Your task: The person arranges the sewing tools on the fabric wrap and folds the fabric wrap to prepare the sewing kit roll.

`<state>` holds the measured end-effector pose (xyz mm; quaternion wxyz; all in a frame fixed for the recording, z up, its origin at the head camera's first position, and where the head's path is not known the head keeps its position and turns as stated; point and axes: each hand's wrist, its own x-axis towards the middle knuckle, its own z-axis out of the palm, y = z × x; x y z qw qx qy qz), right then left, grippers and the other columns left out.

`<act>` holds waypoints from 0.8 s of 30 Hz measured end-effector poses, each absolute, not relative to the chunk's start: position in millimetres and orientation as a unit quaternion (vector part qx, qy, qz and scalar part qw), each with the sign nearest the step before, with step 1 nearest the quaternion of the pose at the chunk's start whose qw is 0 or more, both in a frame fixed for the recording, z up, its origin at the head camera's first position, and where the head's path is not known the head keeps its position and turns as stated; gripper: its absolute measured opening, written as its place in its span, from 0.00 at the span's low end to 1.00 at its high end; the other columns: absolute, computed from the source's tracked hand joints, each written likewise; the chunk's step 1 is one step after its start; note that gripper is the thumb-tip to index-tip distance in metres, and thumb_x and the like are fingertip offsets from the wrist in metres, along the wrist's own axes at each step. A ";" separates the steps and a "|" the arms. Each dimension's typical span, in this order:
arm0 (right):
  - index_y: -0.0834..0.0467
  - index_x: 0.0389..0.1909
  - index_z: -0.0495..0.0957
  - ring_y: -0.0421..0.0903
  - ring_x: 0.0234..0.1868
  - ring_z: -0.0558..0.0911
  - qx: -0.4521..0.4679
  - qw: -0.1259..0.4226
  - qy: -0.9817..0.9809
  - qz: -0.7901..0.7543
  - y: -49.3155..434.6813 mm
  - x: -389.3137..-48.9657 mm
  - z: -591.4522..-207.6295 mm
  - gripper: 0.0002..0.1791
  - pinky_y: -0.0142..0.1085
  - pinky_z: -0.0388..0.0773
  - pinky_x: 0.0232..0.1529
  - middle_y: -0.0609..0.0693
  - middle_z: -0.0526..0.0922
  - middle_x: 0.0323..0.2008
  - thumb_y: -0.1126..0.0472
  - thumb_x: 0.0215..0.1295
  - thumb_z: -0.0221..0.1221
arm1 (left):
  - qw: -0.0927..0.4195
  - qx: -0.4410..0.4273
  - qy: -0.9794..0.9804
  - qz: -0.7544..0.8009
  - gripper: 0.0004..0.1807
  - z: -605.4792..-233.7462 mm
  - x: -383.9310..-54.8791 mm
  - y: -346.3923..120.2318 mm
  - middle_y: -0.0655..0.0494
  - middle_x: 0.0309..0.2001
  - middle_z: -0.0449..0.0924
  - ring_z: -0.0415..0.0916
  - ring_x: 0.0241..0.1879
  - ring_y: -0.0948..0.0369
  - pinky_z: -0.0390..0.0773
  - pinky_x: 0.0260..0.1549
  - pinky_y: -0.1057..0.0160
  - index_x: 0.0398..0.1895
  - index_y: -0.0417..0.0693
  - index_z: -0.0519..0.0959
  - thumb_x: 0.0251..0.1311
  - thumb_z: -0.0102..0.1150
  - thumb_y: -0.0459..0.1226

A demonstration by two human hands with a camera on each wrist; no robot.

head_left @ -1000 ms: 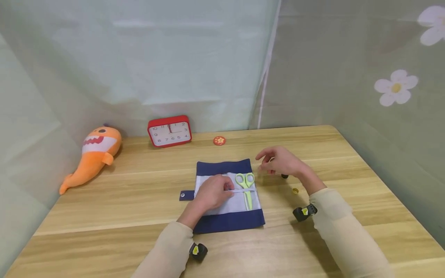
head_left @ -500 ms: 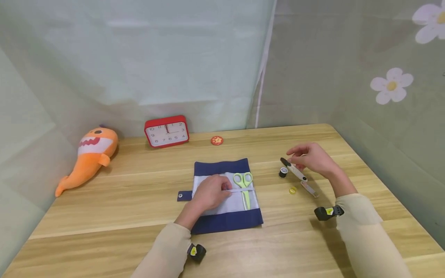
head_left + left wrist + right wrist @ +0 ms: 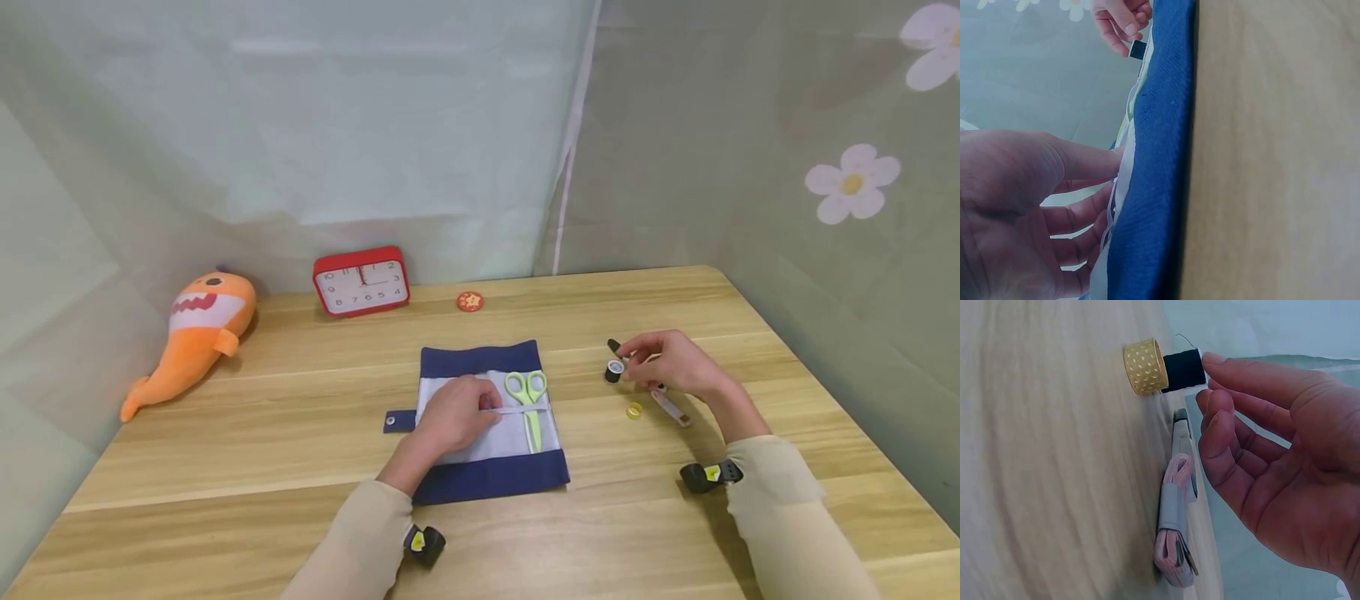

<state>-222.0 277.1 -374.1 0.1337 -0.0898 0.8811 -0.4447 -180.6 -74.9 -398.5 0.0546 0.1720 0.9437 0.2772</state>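
An unrolled navy fabric pouch (image 3: 491, 478) with a pale lining lies mid-table, green scissors (image 3: 533, 429) tucked under its white elastic band (image 3: 517, 410). My left hand (image 3: 454, 417) rests over the lining and pinches that band between thumb and fingers, as the left wrist view shows. To the right, my right hand (image 3: 671, 363) has its fingertips at a black thread spool (image 3: 1184, 370), index finger beside its white end, thumb apart. Below the hand lie a slim pale tool with a dark tip (image 3: 1183, 434) and a folded pink tape (image 3: 1174, 528). A gold thimble (image 3: 1145, 367) stands near the spool.
Along the back of the table are an orange plush shark (image 3: 198, 337), a red clock (image 3: 362, 282) and a round red badge (image 3: 470, 302). Cloth curtains (image 3: 420, 150) rise behind the table and at its sides. The pouch's snap strap (image 3: 399, 421) sticks out left.
My right hand has moved right from beside the pouch, then down to the spool, now partly covering the slim tool. My left hand has kept its place on the band.
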 end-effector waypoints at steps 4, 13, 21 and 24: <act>0.67 0.59 0.80 0.46 0.31 0.82 -0.097 0.132 0.886 -0.434 275.5 -222.2 -375.2 0.21 0.37 0.82 0.32 0.56 0.81 0.38 0.67 0.66 0.68 | 0.052 0.173 0.943 0.278 0.02 -397.8 -180.8 -74.4 0.58 0.31 0.79 0.72 0.33 0.59 0.72 0.36 0.60 0.37 0.49 0.87 0.64 0.72 0.34; 0.66 0.57 0.82 0.44 0.28 0.79 -0.108 0.133 0.886 -0.430 273.1 -224.0 -378.7 0.21 0.36 0.79 0.29 0.55 0.79 0.36 0.67 0.64 0.70 | 0.052 0.168 0.943 0.282 0.02 -396.6 -180.6 -74.4 0.58 0.30 0.79 0.71 0.33 0.59 0.72 0.36 0.61 0.37 0.48 0.87 0.64 0.72 0.34; 0.66 0.57 0.82 0.43 0.27 0.77 -0.107 0.138 0.882 -0.439 269.5 -223.4 -378.4 0.20 0.36 0.77 0.28 0.53 0.78 0.33 0.68 0.64 0.70 | 0.050 0.171 0.942 0.286 0.02 -397.5 -181.0 -74.7 0.58 0.30 0.78 0.71 0.32 0.59 0.72 0.37 0.60 0.35 0.48 0.87 0.63 0.72 0.34; 0.66 0.56 0.82 0.44 0.27 0.77 -0.105 0.137 0.882 -0.439 268.4 -223.5 -377.6 0.20 0.36 0.77 0.28 0.53 0.77 0.33 0.67 0.64 0.70 | 0.050 0.172 0.941 0.286 0.02 -397.5 -181.0 -74.8 0.58 0.30 0.79 0.71 0.33 0.59 0.73 0.37 0.60 0.36 0.48 0.87 0.63 0.72 0.34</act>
